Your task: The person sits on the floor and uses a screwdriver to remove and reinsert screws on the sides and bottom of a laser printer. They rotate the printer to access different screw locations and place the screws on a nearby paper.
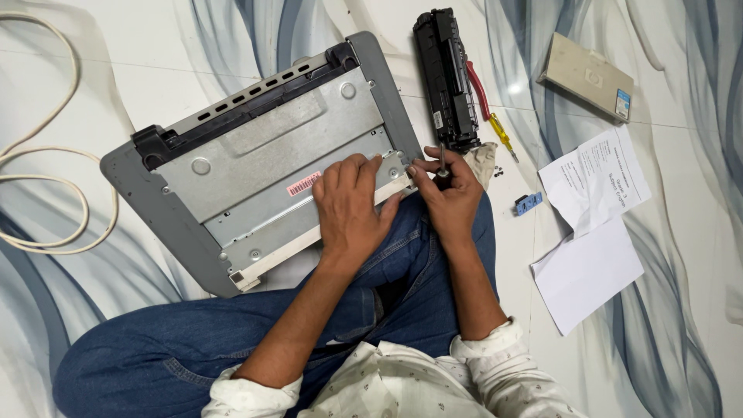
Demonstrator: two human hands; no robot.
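Grey plastic and bare sheet metal: printer [255,166] lying upside down, metal underside up, partly on the floor [124,85] and partly across a blue-jeaned leg [232,325]. Left hand [352,205] spread flat, palm down, over the near metal edge and the white strip [309,236] along it, fingers wide, gripping nothing. Right hand [449,190] just beside it at the printer's near right corner, fingers closed around a dark-handled screwdriver [442,166], shaft upright, tip at the corner; exact contact point too small to make out. Hands close together, nearly touching at the fingertips.

Black toner cartridge [446,77] on the floor just beyond the right hand, lying lengthways. Beside it, a red-handled tool [477,89] and a yellow-handled screwdriver [501,135], end to end. Pale cloth [484,159] tucked under the cartridge's near end, next to the right hand. Small blue part [529,203] on the floor further right, with a few tiny dark specks near it. Two white paper sheets [592,232] well to the right, overlapping. Beige flat box [588,76] at the far right. Cream cable [58,186] looped on the floor at the far left, apart from the printer.
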